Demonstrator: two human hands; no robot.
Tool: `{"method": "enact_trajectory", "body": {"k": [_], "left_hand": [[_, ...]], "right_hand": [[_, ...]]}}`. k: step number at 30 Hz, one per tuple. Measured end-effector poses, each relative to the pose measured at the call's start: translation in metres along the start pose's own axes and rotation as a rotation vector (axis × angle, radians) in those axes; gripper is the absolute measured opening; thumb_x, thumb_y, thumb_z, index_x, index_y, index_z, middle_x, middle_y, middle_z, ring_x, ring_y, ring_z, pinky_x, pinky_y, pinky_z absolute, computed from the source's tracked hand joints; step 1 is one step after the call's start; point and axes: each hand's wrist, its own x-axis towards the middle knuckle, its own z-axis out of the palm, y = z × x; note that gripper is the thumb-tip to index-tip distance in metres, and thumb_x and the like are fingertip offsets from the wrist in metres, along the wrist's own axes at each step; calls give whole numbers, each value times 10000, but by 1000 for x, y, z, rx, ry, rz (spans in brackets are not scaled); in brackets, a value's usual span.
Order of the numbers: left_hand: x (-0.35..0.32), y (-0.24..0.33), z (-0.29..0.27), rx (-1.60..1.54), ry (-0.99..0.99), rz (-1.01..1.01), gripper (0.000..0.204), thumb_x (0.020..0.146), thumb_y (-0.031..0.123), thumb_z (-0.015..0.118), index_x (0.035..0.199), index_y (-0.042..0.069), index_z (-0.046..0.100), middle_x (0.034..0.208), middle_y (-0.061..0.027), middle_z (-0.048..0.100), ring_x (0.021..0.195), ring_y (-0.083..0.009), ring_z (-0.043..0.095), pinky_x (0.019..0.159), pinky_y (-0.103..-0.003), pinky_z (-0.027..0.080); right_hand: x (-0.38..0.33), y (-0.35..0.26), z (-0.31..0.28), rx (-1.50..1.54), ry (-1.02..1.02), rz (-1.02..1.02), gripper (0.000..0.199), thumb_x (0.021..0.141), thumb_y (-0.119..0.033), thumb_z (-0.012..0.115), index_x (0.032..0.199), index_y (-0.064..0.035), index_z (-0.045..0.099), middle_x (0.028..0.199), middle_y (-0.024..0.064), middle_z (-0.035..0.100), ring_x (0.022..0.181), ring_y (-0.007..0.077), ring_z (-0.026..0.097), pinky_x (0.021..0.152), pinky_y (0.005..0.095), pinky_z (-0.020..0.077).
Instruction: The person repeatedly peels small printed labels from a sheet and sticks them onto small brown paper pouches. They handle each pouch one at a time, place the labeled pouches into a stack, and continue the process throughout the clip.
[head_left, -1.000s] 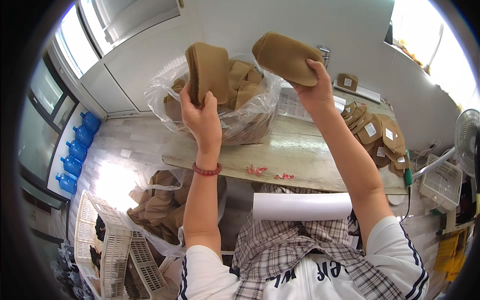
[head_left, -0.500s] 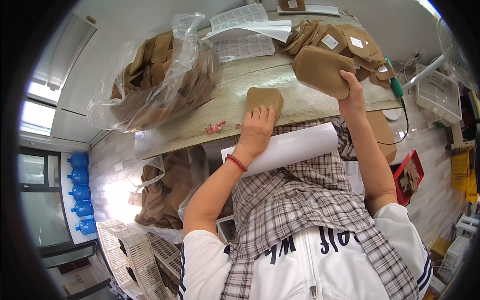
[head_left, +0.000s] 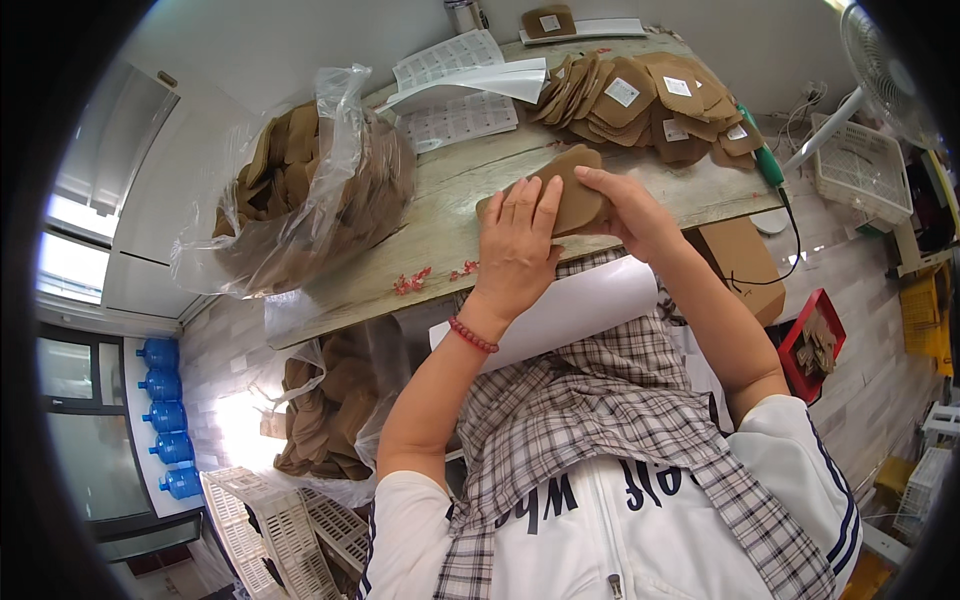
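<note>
Above the near edge of the table, my two hands meet at brown flat pads with rounded corners (head_left: 578,202). My right hand (head_left: 640,215) grips a stack of them at its right side, thumb on top. My left hand (head_left: 518,245), a red bead bracelet at its wrist, lies over the left part of the pads with its fingers bent round them. Its palm hides how many are under it, and I cannot tell whether the lower pads touch the table. A heap of similar pads, some with white labels (head_left: 621,92), lies at the far right of the table.
A clear plastic bag full of brown pads (head_left: 345,190) stands on the table's left. Printed label sheets (head_left: 460,120) lie behind. A green-handled tool (head_left: 768,166) with a black cord rests at the right edge. A white sheet roll (head_left: 570,310) lies across my lap.
My right hand has brought its stack left and down from the heap to my left hand. The left hand's stack has met it. The view has shifted slightly.
</note>
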Motion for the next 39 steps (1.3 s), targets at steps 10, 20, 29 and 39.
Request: {"method": "enact_trajectory", "body": {"k": [10,20,29,39], "left_hand": [[-20,-45,-12,-1549,90,-755,627,868,37,686,1429,21,406,1389,-96,519,1285,-223,502,1108,-376,385],[-15,-46,4,-1551,-140,-1055,588,962,346,662,1407,38,432,1330,-84,540,1195,-218,563,993,-394,483],[-30,-101,-11,-917,219,-906,236,985,172,607,1134,-9,634,1034,-61,663,940,-188,659,824,-343,543],[-120,-32,-10,-189,-154,-371,235,868,164,678,1056,22,687,1007,-137,678,968,-319,608,861,-401,468]], "right_hand": [[6,33,20,-201,-57,-106,786,900,-621,636,1316,36,523,1226,134,596,1112,198,557,945,356,459],[30,57,43,-53,-38,-39,617,890,-368,748,1307,17,506,1201,132,626,1081,211,615,921,348,506],[66,12,39,103,-94,-64,500,905,-273,744,1244,31,539,1121,125,649,1032,181,653,836,320,576],[97,95,41,-979,357,-225,1143,693,-583,815,1504,26,287,1370,269,498,1268,398,520,1021,460,451]]}}
